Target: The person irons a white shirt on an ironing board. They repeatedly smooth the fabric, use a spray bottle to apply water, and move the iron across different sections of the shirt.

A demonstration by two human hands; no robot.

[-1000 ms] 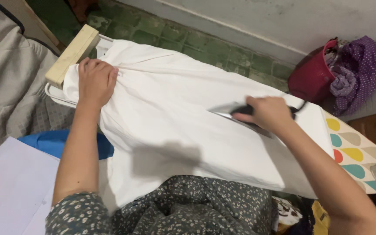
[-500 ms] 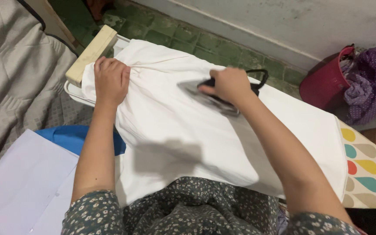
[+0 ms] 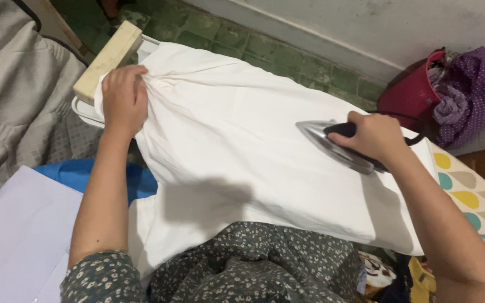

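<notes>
A white cloth [image 3: 242, 140] lies spread over an ironing board [image 3: 467, 193], covering most of its length and hanging over the near edge toward the person's flowered grey garment [image 3: 254, 264]. The left hand [image 3: 122, 98] rests at the far left end of the cloth, palm down, its fingers [image 3: 136, 73] curled together and bunching a small fan of creases in the fabric just beside a pale wooden block [image 3: 108, 56] that sits at the end of the board. The right hand [image 3: 374, 137] is well apart from it, toward the right end of the cloth, with its fingers clamped around the dark handle of an iron [image 3: 335, 143]. The iron's shiny metal body points left, toward the other hand, and its sole lies flat on the cloth. A dark cord [image 3: 416, 137] shows behind the right wrist. Past the cloth's right edge the board's cover shows, pale with coloured rounded shapes in yellow, teal and red. On the green tiled floor [image 3: 265, 53] beyond the board stands a dark red bucket [image 3: 408, 95] by the wall, with purple dotted fabric [image 3: 472, 90] heaped in and beside it. To the left lies a grey quilted cover [image 3: 12, 106]; nearer, a blue object [image 3: 85, 177] shows under a pale lilac sheet [image 3: 18, 235].
</notes>
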